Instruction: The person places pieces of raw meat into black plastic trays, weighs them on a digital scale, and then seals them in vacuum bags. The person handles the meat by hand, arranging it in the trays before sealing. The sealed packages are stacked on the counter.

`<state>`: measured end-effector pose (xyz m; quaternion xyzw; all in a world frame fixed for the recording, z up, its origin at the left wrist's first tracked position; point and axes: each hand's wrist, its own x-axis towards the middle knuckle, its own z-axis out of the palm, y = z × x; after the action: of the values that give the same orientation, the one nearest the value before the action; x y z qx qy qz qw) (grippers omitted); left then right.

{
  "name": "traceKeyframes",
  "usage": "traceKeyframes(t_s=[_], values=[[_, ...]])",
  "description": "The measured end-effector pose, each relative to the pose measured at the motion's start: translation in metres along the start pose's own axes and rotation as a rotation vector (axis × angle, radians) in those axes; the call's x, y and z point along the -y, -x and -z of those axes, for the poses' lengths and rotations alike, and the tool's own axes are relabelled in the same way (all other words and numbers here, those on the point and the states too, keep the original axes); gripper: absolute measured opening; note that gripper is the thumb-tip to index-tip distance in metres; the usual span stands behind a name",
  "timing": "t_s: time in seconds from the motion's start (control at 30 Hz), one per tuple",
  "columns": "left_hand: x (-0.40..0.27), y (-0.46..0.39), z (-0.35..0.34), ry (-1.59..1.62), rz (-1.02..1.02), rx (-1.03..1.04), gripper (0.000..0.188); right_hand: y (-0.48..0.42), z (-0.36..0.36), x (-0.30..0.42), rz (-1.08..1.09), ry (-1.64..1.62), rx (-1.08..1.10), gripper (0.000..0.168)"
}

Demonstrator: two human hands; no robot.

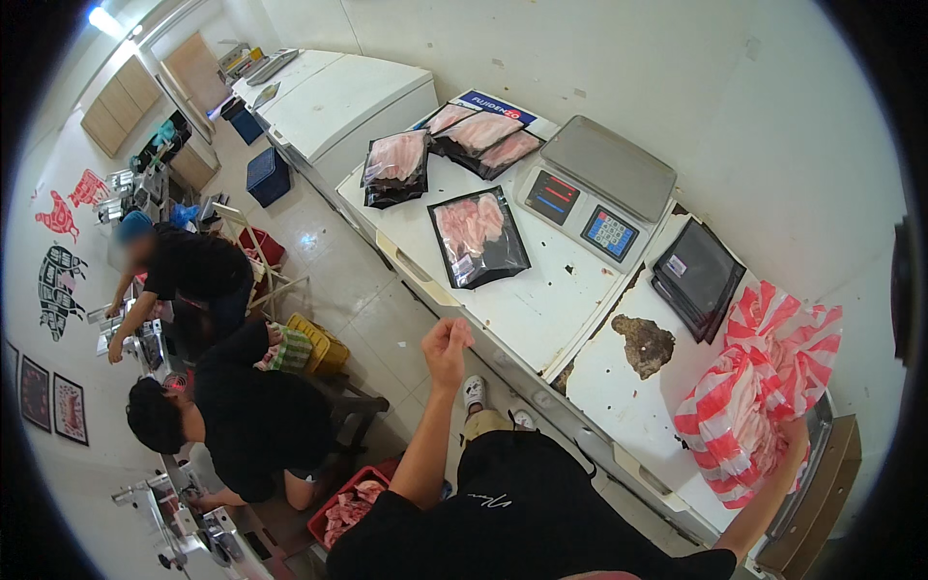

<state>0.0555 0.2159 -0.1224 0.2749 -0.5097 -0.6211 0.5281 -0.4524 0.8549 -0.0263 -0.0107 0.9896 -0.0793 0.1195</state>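
Observation:
My left hand is raised in front of the freezer's edge, its fingers curled together with nothing visible in them. My right hand reaches into a red-and-white striped plastic bag of pale sliced meat; its fingers are hidden there. Left of the bag lie black empty pouches, the top one bearing a label. A clear-fronted black pouch of meat lies flat before the digital weighing scale. Beyond it are stacked filled pouches and several more filled pouches.
A white chest freezer top, with a rusted patch, carries these things. Two co-workers, one nearer and one farther, stand by metal machines on the left. A red crate of meat sits behind my left arm. A yellow crate stands beyond.

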Motion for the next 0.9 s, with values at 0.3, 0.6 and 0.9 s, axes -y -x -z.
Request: traceKeyframes(t_s=[0.3, 0.6, 0.9], values=[[0.005, -0.061, 0.000, -0.408, 0.054, 0.166, 0.022, 0.090, 0.021, -0.076, -0.011, -0.672, -0.178, 0.019], [0.038, -0.160, -0.011, -0.867, -0.292, 0.711, 0.026, 0.205, -0.074, -0.082, 0.480, -1.595, 0.020, 0.076], [0.066, -0.201, 0.003, -0.645, -0.341, 0.852, 0.017, 0.289, -0.270, 0.522, 0.041, -1.720, 0.789, 0.030]])
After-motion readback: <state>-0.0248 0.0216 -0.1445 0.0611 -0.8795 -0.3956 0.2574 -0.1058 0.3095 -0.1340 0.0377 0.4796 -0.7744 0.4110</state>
